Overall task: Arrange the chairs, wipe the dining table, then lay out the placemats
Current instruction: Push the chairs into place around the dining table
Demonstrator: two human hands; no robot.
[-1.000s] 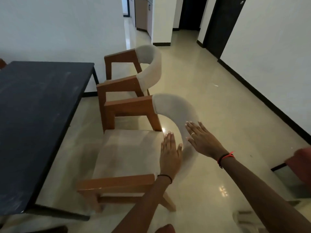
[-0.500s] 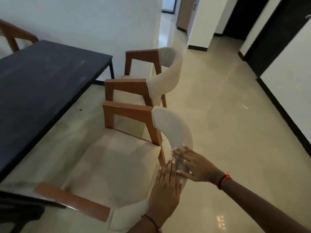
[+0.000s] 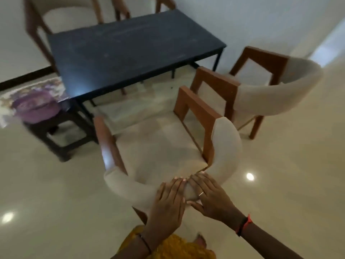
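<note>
The near wooden chair (image 3: 155,146) has a cream seat and a curved padded backrest, and it faces the dark dining table (image 3: 130,49). I stand behind it. My left hand (image 3: 168,200) lies over the top of the backrest with its fingers bent round the padding. My right hand (image 3: 209,195) grips the same spot beside it, fingers on top and thumb on the back face. A second matching chair (image 3: 280,94) stands to the right, angled toward the table's corner.
A low dark stool (image 3: 61,131) at the table's left end carries purple patterned items (image 3: 35,107), too blurred to identify. More chairs (image 3: 65,17) stand at the table's far side against the white wall. Glossy floor lies open to the right and left.
The view swung round from the chair's side to behind it. Both hands moved from flat on the backrest's side to its middle top, close together.
</note>
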